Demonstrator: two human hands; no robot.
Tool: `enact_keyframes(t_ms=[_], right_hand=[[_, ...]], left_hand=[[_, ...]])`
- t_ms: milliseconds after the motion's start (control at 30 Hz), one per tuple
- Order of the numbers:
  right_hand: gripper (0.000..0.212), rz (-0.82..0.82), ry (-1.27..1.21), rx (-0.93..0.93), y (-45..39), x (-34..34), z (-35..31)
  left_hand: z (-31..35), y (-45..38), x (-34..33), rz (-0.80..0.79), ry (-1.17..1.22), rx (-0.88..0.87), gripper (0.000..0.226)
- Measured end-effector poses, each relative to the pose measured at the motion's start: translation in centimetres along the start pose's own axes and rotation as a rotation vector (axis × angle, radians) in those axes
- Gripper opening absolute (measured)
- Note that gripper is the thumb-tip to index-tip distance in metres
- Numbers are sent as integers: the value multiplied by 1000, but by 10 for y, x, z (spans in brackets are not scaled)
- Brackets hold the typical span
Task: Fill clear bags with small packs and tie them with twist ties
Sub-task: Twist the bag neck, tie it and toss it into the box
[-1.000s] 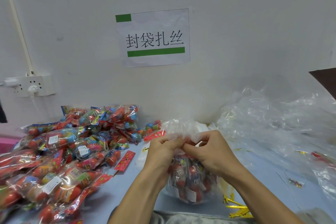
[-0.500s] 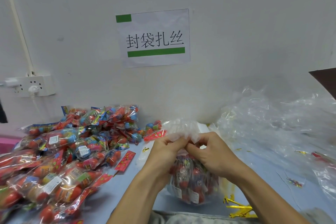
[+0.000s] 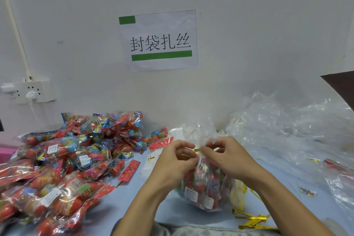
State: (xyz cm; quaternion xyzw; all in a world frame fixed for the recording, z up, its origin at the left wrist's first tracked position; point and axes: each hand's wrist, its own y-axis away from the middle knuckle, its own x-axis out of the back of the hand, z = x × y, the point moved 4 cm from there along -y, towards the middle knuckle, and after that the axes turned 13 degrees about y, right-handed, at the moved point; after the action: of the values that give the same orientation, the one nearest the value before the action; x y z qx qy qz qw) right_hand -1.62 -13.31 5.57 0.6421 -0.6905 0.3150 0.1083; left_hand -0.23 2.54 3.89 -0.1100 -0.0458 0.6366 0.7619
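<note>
Lower centre of frame: left hand (image 3: 173, 161) and right hand (image 3: 227, 159) pinch thin gold twist tie (image 3: 197, 150) at gathered neck of clear plastic bag filled with red packs (image 3: 203, 186). Tying step; next, likely twist ends tight.

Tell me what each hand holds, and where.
Both the left hand and right hand pinch the gold twist tie at the gathered neck of the filled clear plastic bag.
</note>
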Motion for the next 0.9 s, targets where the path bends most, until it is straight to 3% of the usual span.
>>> enact_keyframes(t_ms=[133,467,667,900], right_hand=[[23,-6,-39,-29,1,-6,-3],[25,0,-92,-53,-1,-8,2],[31,8,-81,-76,-2,-6,4],[30,-29,-78,-83,-1,-10,2]], left_hand=[[6,4,-6,-9,-69,-96,29],[8,4,3,23,-62,-112,21],[17,4,-2,6,-395,-404,22],[22,7,-7,38,-626,-569,15]])
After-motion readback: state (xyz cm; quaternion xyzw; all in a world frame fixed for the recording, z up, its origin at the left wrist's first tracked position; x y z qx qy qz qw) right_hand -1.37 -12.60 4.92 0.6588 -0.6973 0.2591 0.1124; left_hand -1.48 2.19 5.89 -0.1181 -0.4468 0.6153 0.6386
